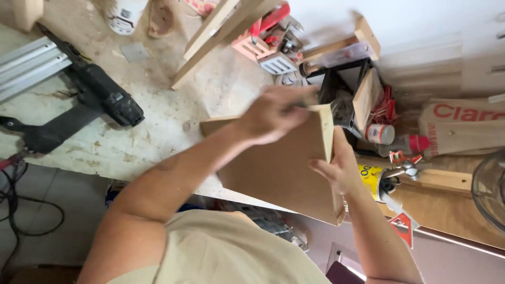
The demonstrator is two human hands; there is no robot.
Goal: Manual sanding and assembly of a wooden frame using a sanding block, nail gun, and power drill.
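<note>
A brown fibreboard panel [279, 168] with a pale wooden strip along its right edge lies tilted over the front edge of the dusty workbench [158, 131]. My left hand [273, 113] reaches across to the panel's top right corner. It is blurred, and its fingers are closed around a small dark tool that I cannot make out. My right hand [336, 168] grips the panel's right edge, fingers on the face and thumb behind the strip.
A black nail gun [100, 94] lies on the bench at left beside an aluminium rail [26, 68]. Wooden laths [210, 42], red clamps [271, 23], a white bottle [380, 133] and a paper bag [463, 129] crowd the back and right. Cables [21, 210] trail on the floor.
</note>
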